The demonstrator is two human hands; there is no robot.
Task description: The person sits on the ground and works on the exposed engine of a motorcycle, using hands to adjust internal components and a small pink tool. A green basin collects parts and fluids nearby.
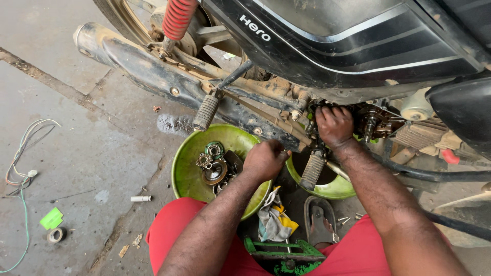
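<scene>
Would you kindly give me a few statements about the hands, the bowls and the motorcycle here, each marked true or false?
1. The right hand reaches into the engine area of the motorcycle. True.
2. The left hand rests flat on the concrete floor. False: it is closed above the rim of the green bowl, which holds metal parts.
3. The shock absorber spring is blue. False: it is red.
4. A second green bowl sits under the engine, behind the ribbed footpeg. True.
5. A bundle of loose wires lies on the floor at the left. True.
6. The rag lies inside the bowl of parts. False: it lies outside, beside it.
</scene>
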